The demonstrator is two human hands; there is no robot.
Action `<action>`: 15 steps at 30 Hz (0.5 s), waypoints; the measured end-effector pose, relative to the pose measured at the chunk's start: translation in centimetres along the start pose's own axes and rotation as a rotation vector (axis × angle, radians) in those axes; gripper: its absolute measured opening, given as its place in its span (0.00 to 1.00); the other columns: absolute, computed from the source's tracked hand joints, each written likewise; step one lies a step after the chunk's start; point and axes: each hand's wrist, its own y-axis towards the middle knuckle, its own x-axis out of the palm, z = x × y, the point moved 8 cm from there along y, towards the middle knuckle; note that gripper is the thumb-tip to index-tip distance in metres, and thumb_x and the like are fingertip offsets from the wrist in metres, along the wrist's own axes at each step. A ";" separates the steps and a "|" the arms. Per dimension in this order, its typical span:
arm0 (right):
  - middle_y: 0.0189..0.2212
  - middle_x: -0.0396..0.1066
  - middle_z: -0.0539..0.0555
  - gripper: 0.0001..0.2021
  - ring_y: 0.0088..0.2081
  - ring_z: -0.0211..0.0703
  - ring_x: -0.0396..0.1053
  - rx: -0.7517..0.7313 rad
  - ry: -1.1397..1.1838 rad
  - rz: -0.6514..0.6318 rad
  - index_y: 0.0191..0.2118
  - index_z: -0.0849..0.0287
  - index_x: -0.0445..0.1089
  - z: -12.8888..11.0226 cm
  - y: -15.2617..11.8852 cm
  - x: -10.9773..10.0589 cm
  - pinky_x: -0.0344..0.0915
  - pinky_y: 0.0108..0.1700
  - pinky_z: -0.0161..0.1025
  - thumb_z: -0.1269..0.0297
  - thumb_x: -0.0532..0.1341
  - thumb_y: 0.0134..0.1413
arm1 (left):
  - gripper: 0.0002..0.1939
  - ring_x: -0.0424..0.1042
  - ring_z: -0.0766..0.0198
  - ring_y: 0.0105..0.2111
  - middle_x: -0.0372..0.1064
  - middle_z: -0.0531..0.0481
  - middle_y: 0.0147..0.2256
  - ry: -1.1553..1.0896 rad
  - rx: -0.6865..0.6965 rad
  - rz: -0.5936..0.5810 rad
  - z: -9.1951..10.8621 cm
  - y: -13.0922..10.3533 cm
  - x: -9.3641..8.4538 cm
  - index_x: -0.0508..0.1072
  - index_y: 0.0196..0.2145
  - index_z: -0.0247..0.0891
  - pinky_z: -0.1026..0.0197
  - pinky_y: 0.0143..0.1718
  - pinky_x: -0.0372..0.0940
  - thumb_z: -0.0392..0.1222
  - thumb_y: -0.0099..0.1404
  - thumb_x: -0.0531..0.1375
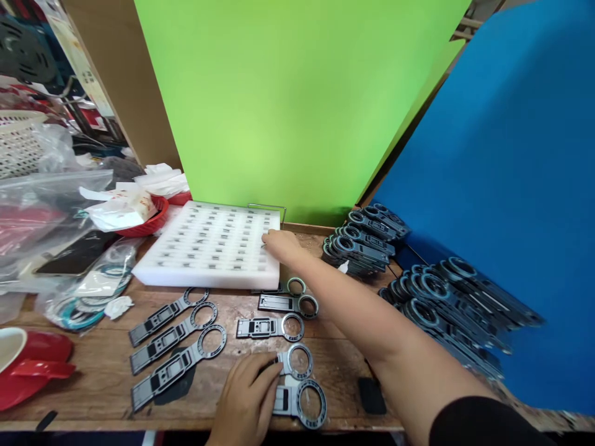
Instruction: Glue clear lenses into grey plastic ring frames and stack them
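Note:
My right hand (281,245) reaches to the right edge of a white foam block (209,277), which holds rows of small metal pieces. Its fingertips are pinched together there; what lies between them is too small to make out. Near the front edge of the table, my left hand (246,396) has its fingers closed over the flat end of a grey ring-ended bracket (300,361), hiding that end. Just below it lies a second bracket (311,404), partly covered by the same hand. Farther up the column is another bracket (269,327), showing a rectangular middle slot.
Three more brackets (179,365) lie at left. Stacked brackets (357,241) and a larger pile (446,303) stand at right by a blue panel (511,186). A green board (302,111) rises behind. A red mug (41,365), plastic bags and a phone (74,253) sit left.

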 end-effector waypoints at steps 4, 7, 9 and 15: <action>0.42 0.72 0.62 0.11 0.45 0.51 0.69 -0.003 -0.035 -0.051 0.40 0.67 0.71 -1.2 0.6 0.6 0.65 0.45 0.47 0.79 0.52 0.57 | 0.16 0.70 0.54 0.45 0.70 0.44 0.45 0.023 0.003 0.063 -0.5 -0.9 -0.1 0.68 0.49 0.46 0.49 0.46 0.68 0.35 0.64 0.52; 0.42 0.71 0.63 0.11 0.45 0.50 0.69 0.012 -0.007 -0.032 0.39 0.66 0.70 -1.1 0.0 0.6 0.65 0.45 0.45 0.79 0.52 0.57 | 0.17 0.70 0.55 0.44 0.70 0.44 0.44 0.035 0.010 0.100 -0.5 -1.1 -0.2 0.67 0.50 0.46 0.50 0.44 0.68 0.35 0.64 0.53; 0.44 0.70 0.64 0.12 0.45 0.50 0.69 0.043 0.034 0.019 0.42 0.65 0.69 -0.4 -0.7 0.0 0.64 0.44 0.44 0.78 0.50 0.58 | 0.17 0.70 0.55 0.44 0.70 0.44 0.44 0.040 0.008 0.113 -0.4 -1.1 -0.3 0.67 0.50 0.46 0.50 0.45 0.68 0.34 0.64 0.53; 0.44 0.69 0.61 0.12 0.44 0.47 0.68 0.222 0.260 0.220 0.45 0.62 0.63 3.1 -4.8 -3.1 0.63 0.44 0.41 0.67 0.45 0.65 | 0.16 0.70 0.56 0.43 0.70 0.45 0.43 0.031 0.016 0.116 0.1 -1.1 -0.7 0.67 0.49 0.44 0.51 0.45 0.66 0.34 0.64 0.53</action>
